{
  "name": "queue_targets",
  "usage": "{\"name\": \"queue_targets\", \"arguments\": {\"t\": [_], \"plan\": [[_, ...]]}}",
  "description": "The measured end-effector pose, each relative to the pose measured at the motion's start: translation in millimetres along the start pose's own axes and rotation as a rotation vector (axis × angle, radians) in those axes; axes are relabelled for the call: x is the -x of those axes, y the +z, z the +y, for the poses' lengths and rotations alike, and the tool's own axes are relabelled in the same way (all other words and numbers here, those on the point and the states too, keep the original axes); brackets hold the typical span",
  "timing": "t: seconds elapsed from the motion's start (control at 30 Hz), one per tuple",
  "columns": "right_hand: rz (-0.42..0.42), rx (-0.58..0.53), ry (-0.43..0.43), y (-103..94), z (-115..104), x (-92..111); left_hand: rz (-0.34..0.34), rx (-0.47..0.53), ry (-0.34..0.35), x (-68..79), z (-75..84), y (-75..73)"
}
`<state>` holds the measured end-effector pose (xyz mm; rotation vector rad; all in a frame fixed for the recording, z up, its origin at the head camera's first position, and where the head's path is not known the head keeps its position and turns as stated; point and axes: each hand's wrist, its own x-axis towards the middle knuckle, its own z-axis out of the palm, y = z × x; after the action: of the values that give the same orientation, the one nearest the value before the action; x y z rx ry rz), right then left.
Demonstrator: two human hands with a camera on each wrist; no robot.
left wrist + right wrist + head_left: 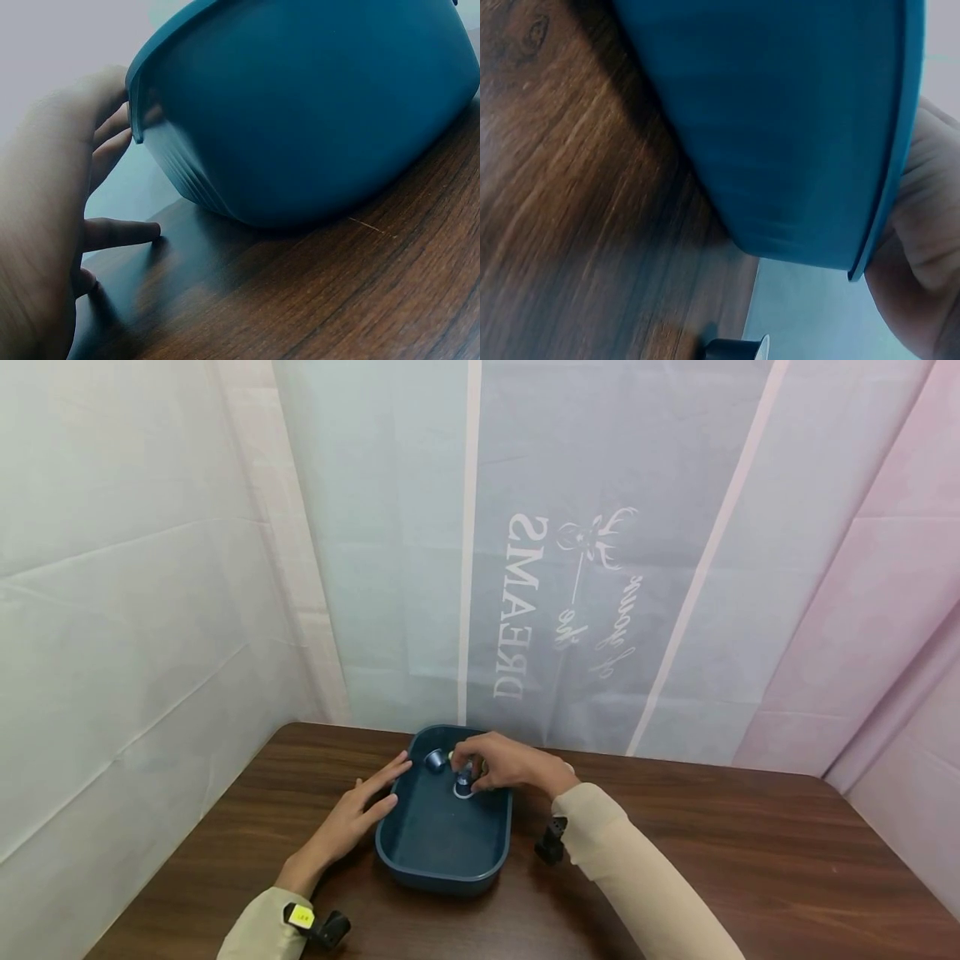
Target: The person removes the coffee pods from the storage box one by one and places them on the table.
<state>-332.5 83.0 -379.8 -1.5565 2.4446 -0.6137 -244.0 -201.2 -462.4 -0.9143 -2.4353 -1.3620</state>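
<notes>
At the left, the left hand (351, 814) lies against the rim of a blue bin (441, 883), its fingers spread and fairly straight, gripping nothing. The left wrist view shows some fingers at the rim and others reaching down toward the wooden surface (720, 835), a placing that probably steadies the bin against being nudged.

Inside the bin, in its far left corner, a small blue cup (436, 761) leans on its side, where the walls would stop it rolling away. Just right of it, a speck of yellow (451, 756) is too small to identify.

Next comes the right hand (510, 762), reaching over the right rim so that thumb and fingers pinch a second blue cup (464, 774) inside the bin; so small a thing suits a fingertip hold. A white ring (462, 795) shows directly below it, though whether it belongs to that cup I cannot tell. The two hands are apart, across the bin from each other. Beyond the bin's right side, the right wrist view catches a dark cup (733, 349) on the surface.
</notes>
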Motion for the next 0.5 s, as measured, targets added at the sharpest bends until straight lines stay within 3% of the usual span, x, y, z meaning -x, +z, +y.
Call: {"name": "queue_targets", "arguments": {"t": [0.5], "plan": [[-0.09, 0.023, 0.024, 9.2, -9.3, -19.4, 0.001, -0.003, 0.005, 0.0, -2.2, 0.1]]}}
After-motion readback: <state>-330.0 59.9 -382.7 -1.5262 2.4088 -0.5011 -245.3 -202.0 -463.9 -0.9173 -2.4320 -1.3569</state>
